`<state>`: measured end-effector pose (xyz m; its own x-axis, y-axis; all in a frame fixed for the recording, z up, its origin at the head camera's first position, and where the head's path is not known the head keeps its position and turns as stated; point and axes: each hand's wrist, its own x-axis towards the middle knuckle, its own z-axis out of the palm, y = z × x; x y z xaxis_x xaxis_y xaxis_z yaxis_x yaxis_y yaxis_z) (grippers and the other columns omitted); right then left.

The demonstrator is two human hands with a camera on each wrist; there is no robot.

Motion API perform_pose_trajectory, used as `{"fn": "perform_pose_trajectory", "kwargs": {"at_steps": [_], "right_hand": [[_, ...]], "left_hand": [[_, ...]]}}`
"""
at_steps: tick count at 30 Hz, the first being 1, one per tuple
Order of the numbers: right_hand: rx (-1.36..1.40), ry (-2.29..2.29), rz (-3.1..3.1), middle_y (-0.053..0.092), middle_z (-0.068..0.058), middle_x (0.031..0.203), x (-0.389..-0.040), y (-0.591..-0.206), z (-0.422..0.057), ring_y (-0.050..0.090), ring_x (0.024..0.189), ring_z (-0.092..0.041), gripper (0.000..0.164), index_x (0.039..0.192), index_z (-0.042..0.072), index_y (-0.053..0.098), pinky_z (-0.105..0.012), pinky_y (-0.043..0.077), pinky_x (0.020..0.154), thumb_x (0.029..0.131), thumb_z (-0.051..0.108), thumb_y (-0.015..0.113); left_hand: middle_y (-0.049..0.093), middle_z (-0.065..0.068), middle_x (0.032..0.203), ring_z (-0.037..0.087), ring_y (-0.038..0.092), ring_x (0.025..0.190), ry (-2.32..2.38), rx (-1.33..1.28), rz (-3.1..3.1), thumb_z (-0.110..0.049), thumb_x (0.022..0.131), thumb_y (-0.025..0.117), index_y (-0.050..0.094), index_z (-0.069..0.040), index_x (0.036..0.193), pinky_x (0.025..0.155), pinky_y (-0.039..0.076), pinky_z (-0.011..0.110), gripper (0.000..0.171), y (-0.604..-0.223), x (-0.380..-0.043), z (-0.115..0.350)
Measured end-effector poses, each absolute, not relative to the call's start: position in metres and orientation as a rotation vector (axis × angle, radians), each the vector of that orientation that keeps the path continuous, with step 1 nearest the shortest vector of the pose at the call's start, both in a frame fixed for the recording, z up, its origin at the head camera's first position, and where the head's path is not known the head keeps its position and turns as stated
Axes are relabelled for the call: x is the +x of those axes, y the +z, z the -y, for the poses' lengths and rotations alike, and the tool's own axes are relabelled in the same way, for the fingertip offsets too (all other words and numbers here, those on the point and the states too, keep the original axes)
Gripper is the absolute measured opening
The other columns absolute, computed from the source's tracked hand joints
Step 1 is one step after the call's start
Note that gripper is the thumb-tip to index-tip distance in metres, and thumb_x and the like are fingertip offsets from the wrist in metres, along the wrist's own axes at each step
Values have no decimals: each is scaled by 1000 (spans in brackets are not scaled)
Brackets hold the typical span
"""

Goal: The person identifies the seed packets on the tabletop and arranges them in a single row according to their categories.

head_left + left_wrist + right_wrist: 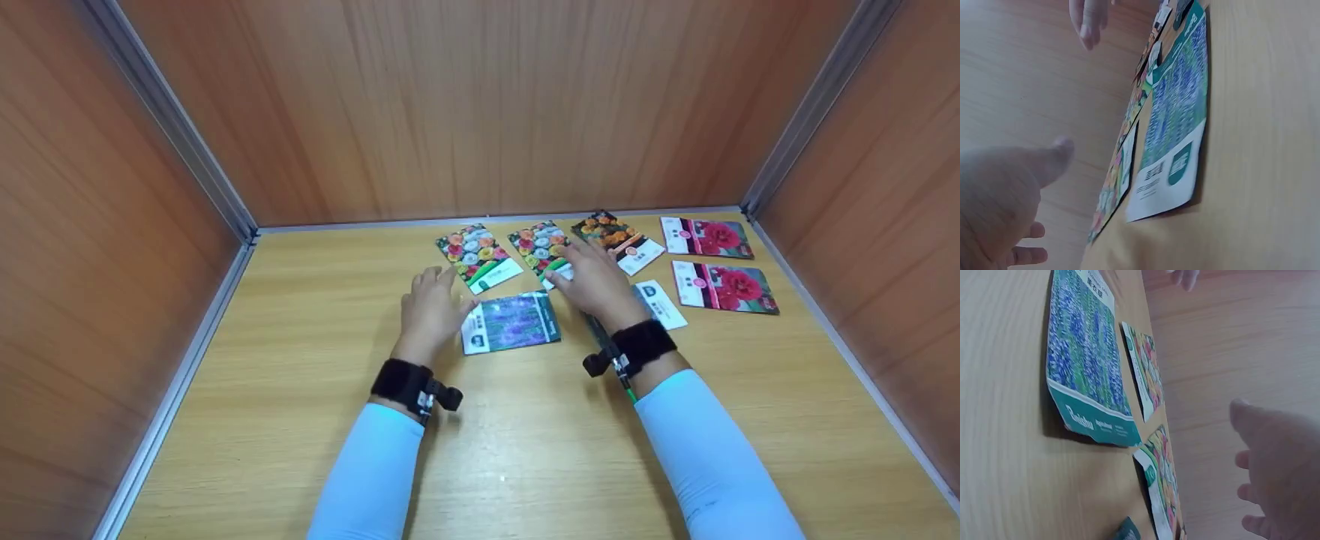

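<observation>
My left hand (pixel 431 315) is held just left of a lavender seed packet (pixel 517 322), its thumb at the packet's upper left corner in the head view. In the left wrist view, the left fingers (pixel 1030 255) are relaxed with nothing between them and the thumb. My right hand (pixel 600 281) reaches over a seed packet with multicoloured flowers (pixel 536 244) and overlaps an orange-flower packet (pixel 611 234). Nothing shows in its loosely spread fingers. Another multicoloured packet (pixel 474 253) lies beyond the left fingertips. The right wrist partly hides a packet with a white end (pixel 661 304).
Two packets with pink-red flowers, an upper one (pixel 709 237) and a lower one (pixel 726 286), lie at the far right. A wooden back panel (pixel 480 112) and side panels in metal frames enclose the wooden table (pixel 510 465).
</observation>
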<state>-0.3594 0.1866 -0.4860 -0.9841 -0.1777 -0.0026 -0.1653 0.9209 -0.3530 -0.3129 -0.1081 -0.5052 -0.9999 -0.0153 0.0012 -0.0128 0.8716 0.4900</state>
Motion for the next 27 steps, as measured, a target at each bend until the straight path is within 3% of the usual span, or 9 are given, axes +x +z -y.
{"fn": "perform_pose_trajectory", "kwargs": {"at_steps": [6, 12, 17, 19, 24, 27], "right_hand": [[-267, -608, -3025, 40, -17, 184, -352, -505, -175, 31, 173, -43, 70, 171, 11, 51, -62, 25, 143, 114, 49, 66], [-238, -734, -3010, 59, -19, 168, -346, -519, -167, 53, 159, -42, 61, 165, 9, 59, -62, 44, 133, 113, 41, 70], [-158, -790, -2942, 69, -20, 150, -342, -524, -160, 67, 141, -39, 61, 164, 7, 58, -58, 56, 122, 112, 35, 73], [-120, -804, -2912, 69, -19, 150, -341, -526, -159, 69, 137, -37, 61, 165, 8, 57, -57, 57, 121, 112, 33, 74], [-73, -846, -2857, 71, -16, 139, -341, -530, -156, 69, 123, -32, 61, 165, 10, 57, -53, 60, 113, 110, 29, 77], [-62, -912, -2814, 69, -10, 116, -342, -530, -155, 67, 102, -26, 63, 168, 10, 54, -45, 61, 94, 110, 24, 77]], "left_hand": [[59, 16, 160, 36, 55, 147, -811, -9, 3044, -49, 106, 80, 56, -12, 168, 123, 50, 59, 76, -525, -310, 100], [61, 18, 142, 34, 52, 130, -739, 53, 3094, -49, 102, 85, 59, -6, 165, 110, 53, 52, 81, -535, -308, 100], [60, 17, 129, 34, 51, 122, -665, 69, 3142, -52, 102, 84, 70, 0, 148, 105, 52, 51, 70, -536, -304, 100], [60, 16, 129, 34, 52, 122, -667, 64, 3155, -51, 104, 83, 73, 0, 143, 105, 52, 51, 65, -536, -304, 99], [62, 15, 136, 33, 53, 125, -713, 79, 3177, -47, 106, 81, 69, -3, 153, 112, 52, 51, 65, -535, -304, 95], [62, 15, 139, 32, 54, 127, -717, 96, 3182, -45, 107, 80, 67, -5, 156, 115, 52, 51, 64, -534, -305, 94]]}}
